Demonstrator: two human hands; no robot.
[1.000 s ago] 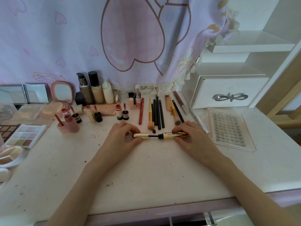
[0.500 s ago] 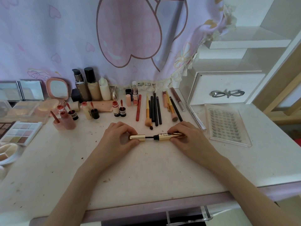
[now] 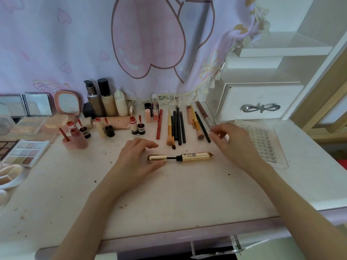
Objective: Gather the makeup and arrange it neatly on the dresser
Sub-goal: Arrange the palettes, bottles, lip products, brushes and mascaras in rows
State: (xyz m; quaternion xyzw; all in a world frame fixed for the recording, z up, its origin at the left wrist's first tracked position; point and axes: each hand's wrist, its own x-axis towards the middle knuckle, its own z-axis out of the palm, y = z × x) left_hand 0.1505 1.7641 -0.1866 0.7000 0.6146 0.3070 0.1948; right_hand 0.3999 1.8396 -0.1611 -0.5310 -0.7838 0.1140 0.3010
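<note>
Head view: glossy gold mascara tube [image 3: 195, 157] on dresser [image 3: 169, 194]; left hand [image 3: 135, 162], right hand [image 3: 236, 145] fingers relaxed, empty

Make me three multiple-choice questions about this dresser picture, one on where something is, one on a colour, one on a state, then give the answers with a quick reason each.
1. Where does the lash tray lie?
A. right of the brushes, before the drawer
B. left, beside the palette
C. on the upper shelf

2. What colour is the mascara body?
A. pink
B. gold
C. white

3. How is the mascara now?
A. capped tight
B. wand partly pulled out, lying on the dresser
C. held up in both hands

Answers:
1 A, the clear tray sits at the right, under the right hand and in front of the white drawer.
2 B, both tube and cap shine gold.
3 B, black wand stem shows between cap and tube; the left hand touches the cap with relaxed fingers, the right hand is off it.
</note>
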